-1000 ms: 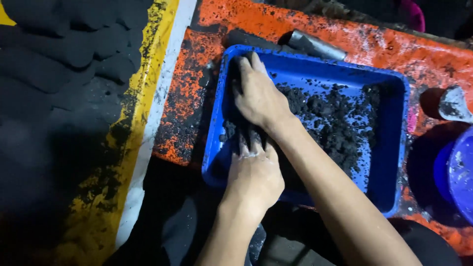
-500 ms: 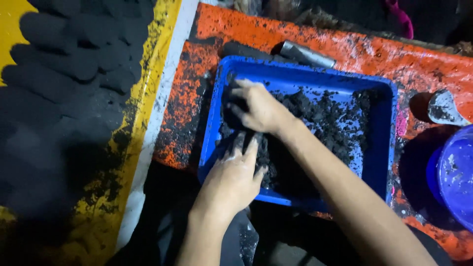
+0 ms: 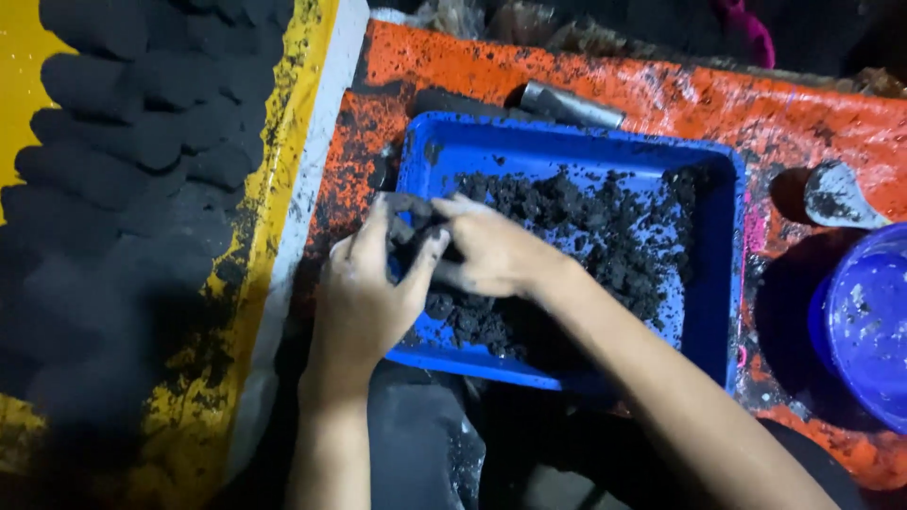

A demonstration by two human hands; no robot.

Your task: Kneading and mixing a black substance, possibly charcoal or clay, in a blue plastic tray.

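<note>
We're on the dark lump (image 3: 408,215) now, a clod of the black crumbly mix (image 3: 586,236) held at the left end of the blue tray (image 3: 567,151), right over its near-left wall. A second ago both hands were flat down in the mix, fingers spread and pressing; now they've come up and together. The left hand (image 3: 364,293) has slid out to the tray's left edge, thumb raised, its fingers curled around the lump from outside. The right hand (image 3: 491,253) has pulled back from the far corner and pinches the same lump from the inside, forearm running diagonally across the tray and hiding part of its near wall. Around us: the tray sits on a speckled orange surface (image 3: 803,113), a grey metal tube (image 3: 572,104) touching its far rim, a small scoop (image 3: 836,196) off to the right, and a blue bowl (image 3: 864,321) just beyond. Left of the tray, rows of black moulded pieces (image 3: 132,161) lie on a yellow sheet (image 3: 19,85).
</note>
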